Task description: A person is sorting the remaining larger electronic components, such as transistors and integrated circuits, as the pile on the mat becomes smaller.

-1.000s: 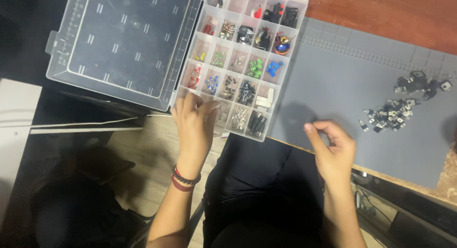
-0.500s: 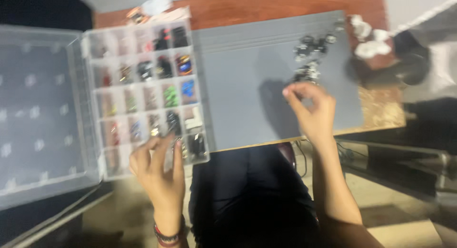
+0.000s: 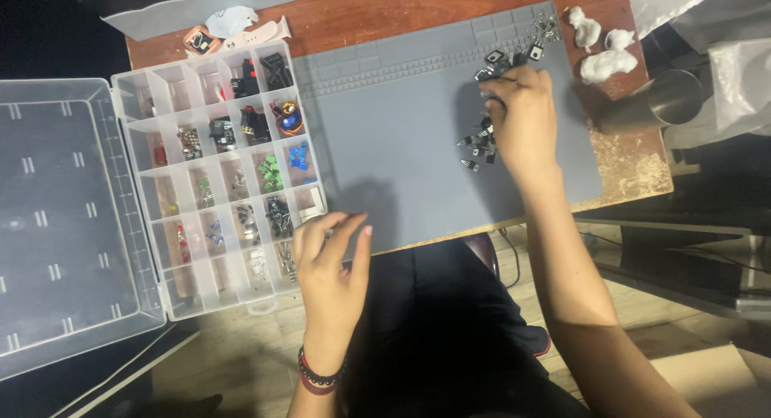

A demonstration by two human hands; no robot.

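My right hand (image 3: 524, 113) reaches onto the grey work mat (image 3: 401, 145), fingers curled down over a heap of small black electronic parts (image 3: 482, 141); whether it grips one is hidden. My left hand (image 3: 329, 257) hovers at the near right corner of a clear compartment box (image 3: 225, 169), fingers loosely apart, holding nothing visible. The box holds small parts in black, green, blue and red, sorted by compartment. Beaded bracelets circle my left wrist.
The box's clear lid (image 3: 64, 225) lies open flat to the left. White crumpled wads (image 3: 602, 48) and a metal cup (image 3: 650, 105) sit at the table's right end. A small orange-rimmed device (image 3: 199, 40) lies behind the box. The wooden table edge runs near my lap.
The view has swung and steadied. My right hand has moved further out over the mat onto the pile of black parts. My left hand has stayed by the box's near corner.
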